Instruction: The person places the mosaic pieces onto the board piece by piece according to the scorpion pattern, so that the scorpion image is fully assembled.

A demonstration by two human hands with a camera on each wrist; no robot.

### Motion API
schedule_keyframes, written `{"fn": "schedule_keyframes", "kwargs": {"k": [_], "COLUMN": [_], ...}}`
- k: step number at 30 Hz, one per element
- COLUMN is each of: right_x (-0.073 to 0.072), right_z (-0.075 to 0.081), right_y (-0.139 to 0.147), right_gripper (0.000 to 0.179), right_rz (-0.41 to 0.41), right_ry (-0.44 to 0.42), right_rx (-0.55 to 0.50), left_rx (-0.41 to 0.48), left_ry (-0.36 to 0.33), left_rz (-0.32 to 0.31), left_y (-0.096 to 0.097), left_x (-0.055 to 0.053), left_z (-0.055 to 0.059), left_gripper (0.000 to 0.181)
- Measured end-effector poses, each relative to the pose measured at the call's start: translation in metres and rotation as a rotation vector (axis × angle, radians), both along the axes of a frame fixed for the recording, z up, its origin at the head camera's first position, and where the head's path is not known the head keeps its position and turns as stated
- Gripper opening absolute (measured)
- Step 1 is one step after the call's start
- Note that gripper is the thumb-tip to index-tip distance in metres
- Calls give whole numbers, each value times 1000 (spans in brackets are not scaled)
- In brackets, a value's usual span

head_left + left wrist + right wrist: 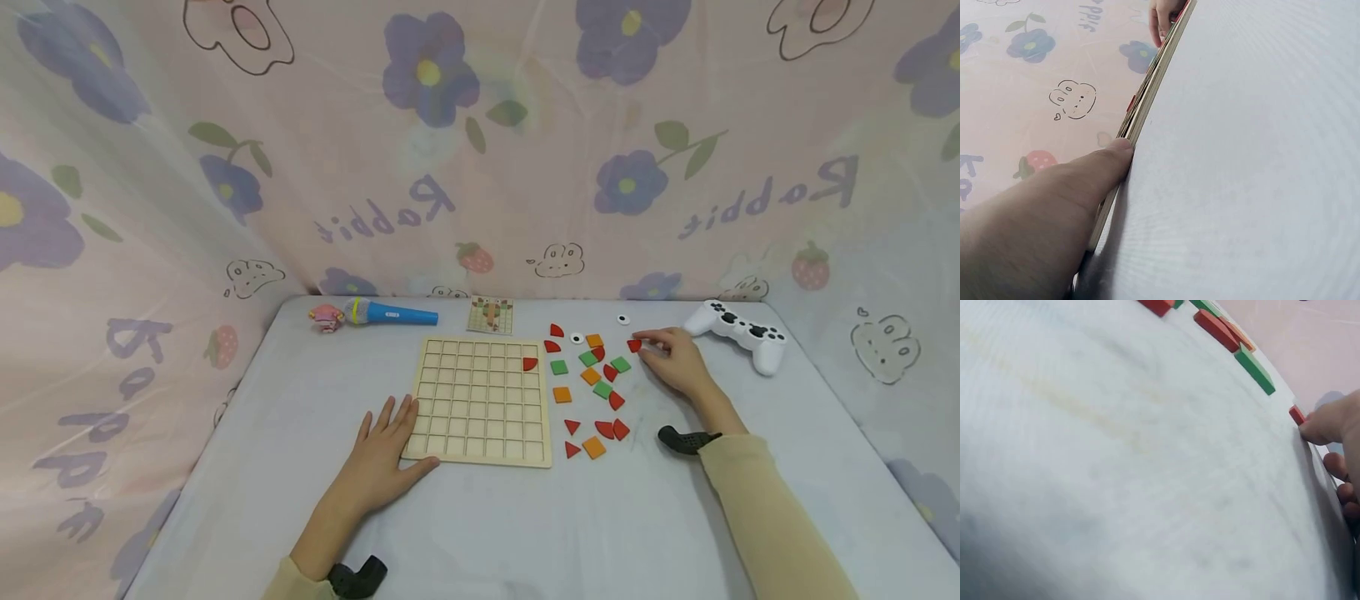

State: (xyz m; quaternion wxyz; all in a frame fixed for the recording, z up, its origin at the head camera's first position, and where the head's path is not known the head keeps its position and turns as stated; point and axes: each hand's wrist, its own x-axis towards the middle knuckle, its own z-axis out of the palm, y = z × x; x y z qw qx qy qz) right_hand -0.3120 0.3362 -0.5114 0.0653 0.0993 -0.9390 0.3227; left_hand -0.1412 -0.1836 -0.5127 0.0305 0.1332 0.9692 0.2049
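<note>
A square wooden grid board point(480, 457) lies on the table with a red quarter-circle piece point(530, 364) in a cell near its upper right corner. My left hand point(386, 462) rests at the board's lower left corner with fingers spread. In the left wrist view the thumb point(1100, 169) lies along the board's edge point(1154, 87). To the right of the loose pieces, my right hand point(678, 365) pinches another red quarter-circle piece point(634, 345) between thumb and fingers. The right wrist view shows that red piece point(1297, 415) at the thumb tip, low over the cloth.
Several red, orange and green wooden pieces point(594, 447) are scattered right of the board, with two white eye discs point(623, 319). Along the back are a pink figurine point(327, 317), a blue microphone point(397, 315), a pattern card point(491, 315) and a white game controller point(738, 332).
</note>
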Motion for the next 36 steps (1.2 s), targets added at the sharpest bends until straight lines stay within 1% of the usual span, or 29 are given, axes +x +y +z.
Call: {"fn": "schedule_keyframes", "kwargs": {"k": [4, 10, 14, 18, 20, 25, 27, 29, 32, 36], "right_x": [0, -2, -4, -4, -4, -6, -7, -9, -10, -9], "right_z": [-1, -3, -6, -6, -6, -2, -1, -1, -1, -3], "right_y": [-1, -4, -6, -10, -12, -20, -23, -25, -24, -20], "right_gripper": [31, 29, 30, 30, 31, 39, 41, 41, 38, 36], "right_rz": [12, 14, -23, -76, -79, -41, -39, -40, -28, -9], "right_ry": [13, 23, 60, 95, 85, 0, -18, -16, 11, 27], "right_rx": [-5, 7, 3, -4, -8, -5, 4, 6, 22, 22], "left_rx": [8, 4, 1, 16, 21, 12, 13, 16, 22, 13], "left_ry": [17, 9, 11, 12, 6, -5, -6, -6, -3, 2], "left_rz": [0, 0, 2, 3, 2, -1, -1, -1, -4, -4], "left_y": [1, 0, 1, 1, 2, 2, 2, 1, 1, 0], "left_x": [0, -1, -1, 0, 0, 1, 1, 1, 1, 1], "left_z": [0, -2, -2, 0, 1, 3, 3, 3, 2, 1], "left_gripper": [100, 101, 101, 99, 99, 99, 99, 99, 99, 99]}}
